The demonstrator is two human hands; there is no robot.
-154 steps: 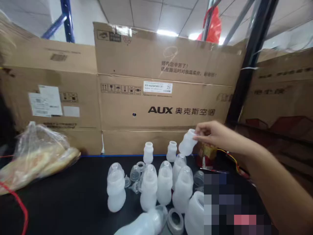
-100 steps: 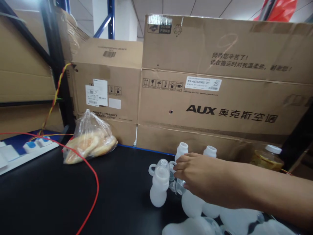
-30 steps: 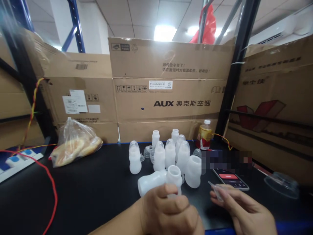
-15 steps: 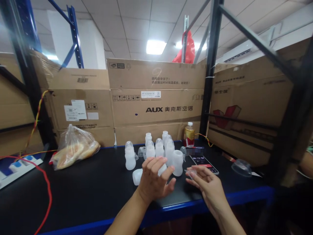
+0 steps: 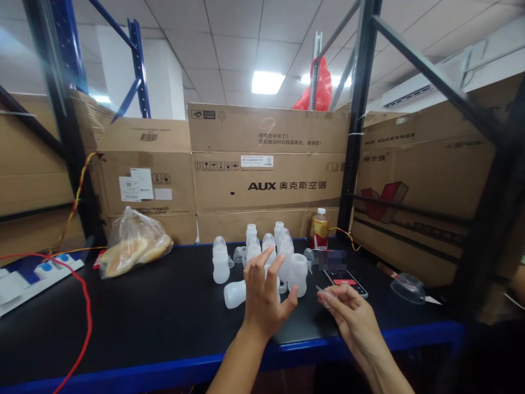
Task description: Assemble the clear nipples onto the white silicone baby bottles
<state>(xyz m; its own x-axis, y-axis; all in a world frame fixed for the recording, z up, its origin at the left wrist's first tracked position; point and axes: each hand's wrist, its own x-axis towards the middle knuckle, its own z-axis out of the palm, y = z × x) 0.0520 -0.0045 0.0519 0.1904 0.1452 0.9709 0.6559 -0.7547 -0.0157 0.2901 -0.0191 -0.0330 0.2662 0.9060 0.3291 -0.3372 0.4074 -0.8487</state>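
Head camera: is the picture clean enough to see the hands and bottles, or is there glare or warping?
Head view: ceiling light blown out, shelf posts bend at the edges, a pixelated patch above the phone. Left hand, right hand and the lying bottle are fairly sharp; black table shows little glare.

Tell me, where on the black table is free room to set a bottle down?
Bare black table lies between the bread bag and the lying bottle. Crowded: the standing bottles, the phone and both hands, left hand and right hand.
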